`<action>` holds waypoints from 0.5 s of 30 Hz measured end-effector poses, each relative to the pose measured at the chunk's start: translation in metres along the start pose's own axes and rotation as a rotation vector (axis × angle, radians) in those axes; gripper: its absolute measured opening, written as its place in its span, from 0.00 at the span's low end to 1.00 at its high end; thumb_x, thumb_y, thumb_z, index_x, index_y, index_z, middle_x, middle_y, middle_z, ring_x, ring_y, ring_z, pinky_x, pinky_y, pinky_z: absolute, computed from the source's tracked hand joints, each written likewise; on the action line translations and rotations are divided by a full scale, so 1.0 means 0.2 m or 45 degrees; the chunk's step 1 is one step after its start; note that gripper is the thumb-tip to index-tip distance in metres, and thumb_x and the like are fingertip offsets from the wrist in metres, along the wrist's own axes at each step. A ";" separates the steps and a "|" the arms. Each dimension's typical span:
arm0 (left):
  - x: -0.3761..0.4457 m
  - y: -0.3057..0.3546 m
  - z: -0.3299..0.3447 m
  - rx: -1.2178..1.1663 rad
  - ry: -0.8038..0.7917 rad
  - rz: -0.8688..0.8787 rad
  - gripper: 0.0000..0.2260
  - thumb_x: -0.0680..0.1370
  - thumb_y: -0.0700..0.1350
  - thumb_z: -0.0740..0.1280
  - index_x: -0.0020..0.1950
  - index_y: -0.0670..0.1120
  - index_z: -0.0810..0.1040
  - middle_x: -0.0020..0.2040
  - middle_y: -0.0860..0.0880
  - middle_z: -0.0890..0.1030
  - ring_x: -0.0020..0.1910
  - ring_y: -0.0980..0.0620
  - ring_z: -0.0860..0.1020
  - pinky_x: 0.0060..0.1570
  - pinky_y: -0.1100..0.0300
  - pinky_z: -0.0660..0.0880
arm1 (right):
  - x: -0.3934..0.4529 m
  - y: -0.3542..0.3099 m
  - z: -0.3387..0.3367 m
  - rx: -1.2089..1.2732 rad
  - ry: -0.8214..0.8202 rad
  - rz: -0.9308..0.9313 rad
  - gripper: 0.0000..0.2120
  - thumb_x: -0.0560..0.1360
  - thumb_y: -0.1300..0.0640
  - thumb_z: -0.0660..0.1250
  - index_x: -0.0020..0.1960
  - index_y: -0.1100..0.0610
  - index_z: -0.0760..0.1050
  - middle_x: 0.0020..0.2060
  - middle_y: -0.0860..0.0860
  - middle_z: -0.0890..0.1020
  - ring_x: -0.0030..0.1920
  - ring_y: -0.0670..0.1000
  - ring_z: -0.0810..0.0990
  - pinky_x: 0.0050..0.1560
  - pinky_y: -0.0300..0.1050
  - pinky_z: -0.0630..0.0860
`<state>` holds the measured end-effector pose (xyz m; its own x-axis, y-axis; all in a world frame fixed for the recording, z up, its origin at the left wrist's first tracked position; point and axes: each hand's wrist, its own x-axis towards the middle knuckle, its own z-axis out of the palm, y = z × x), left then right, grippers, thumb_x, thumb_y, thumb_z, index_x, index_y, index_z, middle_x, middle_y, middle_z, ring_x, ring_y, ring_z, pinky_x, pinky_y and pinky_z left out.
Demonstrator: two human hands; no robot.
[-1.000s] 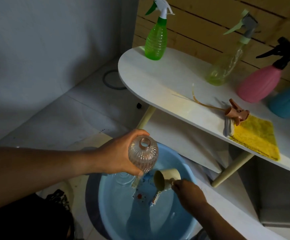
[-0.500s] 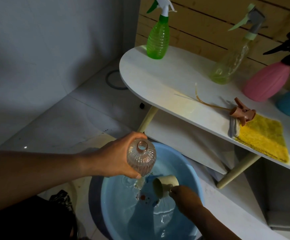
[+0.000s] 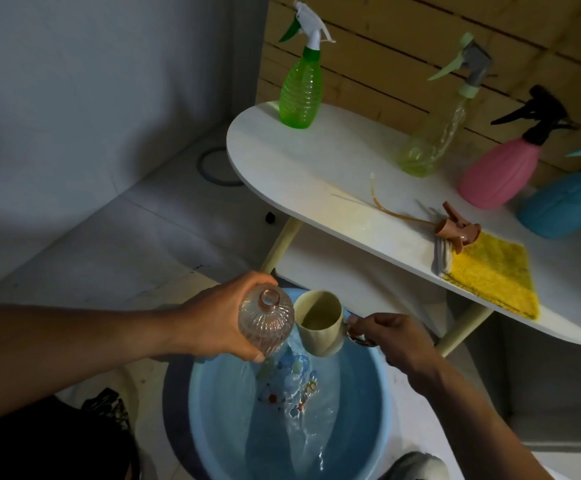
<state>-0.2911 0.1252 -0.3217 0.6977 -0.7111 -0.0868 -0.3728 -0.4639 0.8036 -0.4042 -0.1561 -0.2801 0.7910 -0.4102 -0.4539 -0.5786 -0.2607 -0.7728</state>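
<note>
**Ribbed bottle and mug held above a water-filled basin**

The left hand (image 3: 213,323) has its fingers (image 3: 258,355) wrapped round the body of a clear ribbed bottle (image 3: 266,322), whose uncapped neck points up toward the camera. The right hand (image 3: 396,336) has its fingers clenched on the handle of a cream mug (image 3: 320,323), held mouth-up and slightly tilted. Whether the mug holds liquid cannot be told. Bottle and mug sit side by side, just beside or touching each other, over the far edge of a blue basin (image 3: 209,403) on the floor. The basin contains rippled water over a coloured print on its bottom.

Beyond the basin stands a white oval worktop (image 3: 299,174). A green spray bottle (image 3: 299,95) stands at its far left end. Along the back edge come a clear yellowish spray bottle (image 3: 431,136), a pink spray bottle (image 3: 500,174) and a blue spray bottle (image 3: 566,206). Near the front edge lies a detached brown trigger head (image 3: 455,228) with its dip tube, touching a yellow cloth (image 3: 490,275).
</note>
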 end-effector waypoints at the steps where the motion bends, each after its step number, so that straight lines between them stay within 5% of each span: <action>1: 0.00 0.00 0.00 0.018 -0.002 -0.006 0.47 0.57 0.54 0.86 0.69 0.66 0.66 0.62 0.66 0.77 0.60 0.65 0.77 0.57 0.62 0.78 | -0.03 -0.04 -0.02 -0.011 0.000 -0.031 0.15 0.76 0.53 0.74 0.44 0.67 0.84 0.26 0.47 0.78 0.21 0.39 0.69 0.23 0.28 0.64; 9: 0.01 0.03 0.01 0.009 -0.049 -0.006 0.47 0.57 0.56 0.87 0.69 0.66 0.65 0.62 0.64 0.77 0.60 0.63 0.78 0.55 0.66 0.78 | -0.19 -0.27 -0.18 -0.089 0.037 -0.390 0.17 0.69 0.42 0.74 0.41 0.57 0.86 0.30 0.56 0.78 0.32 0.47 0.68 0.34 0.42 0.67; 15: 0.03 0.12 0.00 -0.058 -0.040 0.008 0.47 0.58 0.55 0.87 0.70 0.65 0.65 0.62 0.65 0.77 0.59 0.66 0.78 0.56 0.65 0.79 | -0.30 -0.40 -0.19 -0.295 0.199 -0.703 0.11 0.72 0.45 0.74 0.39 0.52 0.84 0.29 0.47 0.80 0.29 0.42 0.72 0.30 0.34 0.67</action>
<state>-0.2951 0.1105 -0.3027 0.6758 -0.7304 -0.0992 -0.3485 -0.4352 0.8302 -0.4135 -0.1439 -0.1747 0.9576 -0.2794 0.0699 -0.1339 -0.6468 -0.7508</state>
